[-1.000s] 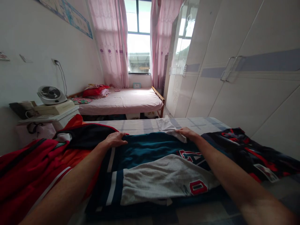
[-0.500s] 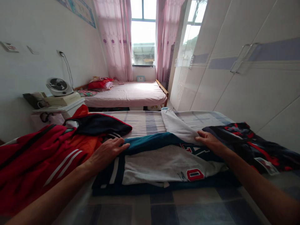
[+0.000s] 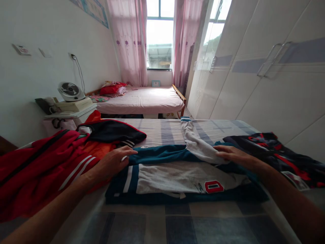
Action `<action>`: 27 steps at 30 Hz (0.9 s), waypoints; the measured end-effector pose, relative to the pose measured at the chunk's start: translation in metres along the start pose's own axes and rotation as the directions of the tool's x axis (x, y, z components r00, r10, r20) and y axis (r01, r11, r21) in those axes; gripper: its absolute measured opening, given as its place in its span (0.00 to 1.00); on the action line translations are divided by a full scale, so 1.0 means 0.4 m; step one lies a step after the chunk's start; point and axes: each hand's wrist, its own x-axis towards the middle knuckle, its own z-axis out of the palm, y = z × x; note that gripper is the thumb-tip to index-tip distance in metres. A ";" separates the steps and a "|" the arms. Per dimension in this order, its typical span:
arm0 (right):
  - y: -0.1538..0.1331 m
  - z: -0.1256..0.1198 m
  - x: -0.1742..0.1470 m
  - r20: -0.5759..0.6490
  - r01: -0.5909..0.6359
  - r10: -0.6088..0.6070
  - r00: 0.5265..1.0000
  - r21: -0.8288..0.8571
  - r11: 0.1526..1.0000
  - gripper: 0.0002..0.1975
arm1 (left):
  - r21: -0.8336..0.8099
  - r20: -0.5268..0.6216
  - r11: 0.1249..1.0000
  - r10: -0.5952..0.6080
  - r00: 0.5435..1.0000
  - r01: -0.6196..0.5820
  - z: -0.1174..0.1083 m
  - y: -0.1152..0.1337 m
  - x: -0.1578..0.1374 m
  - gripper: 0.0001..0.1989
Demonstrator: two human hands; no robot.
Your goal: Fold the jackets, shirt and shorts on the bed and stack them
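A grey and teal sweatshirt lies folded lengthwise across the bed in front of me. It has a red letter patch and a dark hem with a white stripe. One pale sleeve points away from me, its striped cuff on the far side. At the hem end, my left hand is closed on the upper folded edge, with the index finger along the teal cloth. My right hand pinches the cloth at the other end, where the sleeve meets the body; its fingertips are partly hidden in the folds.
Red, orange and navy clothes are heaped at my left. A dark jacket with red trim lies at my right. Beneath everything is a checked bedsheet. Beyond stand another bed, a fan on a cabinet, and a white wardrobe.
The sweatshirt's upper part has been folded toward me and lies flatter; the dark letter patch near my right hand is now covered. The sleeve's striped cuff shows more. My view has shifted slightly left.
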 end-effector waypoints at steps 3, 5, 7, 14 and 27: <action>-0.014 0.008 0.064 -0.035 -0.155 0.163 0.986 0.173 0.973 0.23 | 0.020 -0.143 0.996 -0.089 0.986 0.093 0.012 0.000 0.016 0.21; -0.027 0.021 0.118 -0.076 -0.205 0.219 0.973 0.153 0.967 0.22 | 0.057 -0.118 0.992 -0.104 0.988 0.111 0.046 0.000 0.020 0.24; -0.038 0.040 0.168 -0.098 -0.229 0.240 0.966 0.113 0.967 0.19 | 0.088 -0.019 0.987 -0.131 0.991 0.133 0.088 -0.001 0.015 0.26; -0.110 0.081 0.240 -0.123 -0.137 0.163 0.979 0.195 0.971 0.08 | 0.054 0.137 0.984 -0.176 0.975 0.170 0.108 -0.015 0.010 0.27; -0.279 0.134 -0.179 0.465 0.433 -0.559 0.687 0.356 0.828 0.10 | 0.003 -0.061 0.911 0.412 0.909 -0.412 0.012 0.242 0.073 0.40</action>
